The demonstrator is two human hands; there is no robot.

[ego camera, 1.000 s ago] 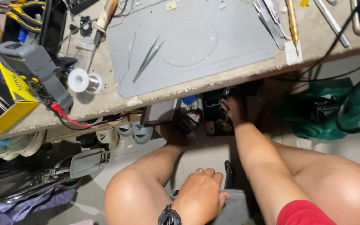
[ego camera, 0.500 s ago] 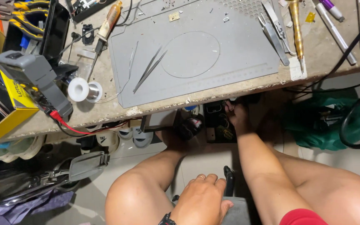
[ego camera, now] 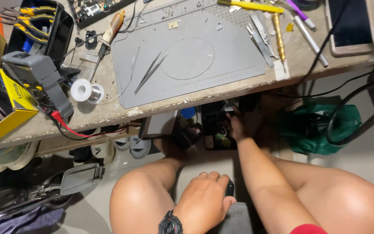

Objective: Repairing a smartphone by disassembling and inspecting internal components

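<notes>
My right hand (ego camera: 237,126) reaches under the worktable (ego camera: 204,99) into a dark box (ego camera: 215,125) of small parts. Its fingers are buried in shadow there, so I cannot make out a grip. My left hand (ego camera: 203,200), with a black wristwatch (ego camera: 170,224) and a ring, rests low between my bare knees on the grey seat (ego camera: 234,219). The fingers curl next to a small black object (ego camera: 229,187); whether they hold it is hidden.
The tabletop carries a grey work mat (ego camera: 191,56) with tweezers (ego camera: 150,71), a solder spool (ego camera: 82,90), a grey multimeter (ego camera: 40,82) with a red lead, a yellow box (ego camera: 11,108), a phone (ego camera: 351,26) and screwdrivers (ego camera: 278,32). A green bag (ego camera: 321,125) and sandals (ego camera: 130,145) lie underneath.
The view has tilted up, showing more of the tabletop. My right hand stays in the box under the table; my left hand stays between my knees.
</notes>
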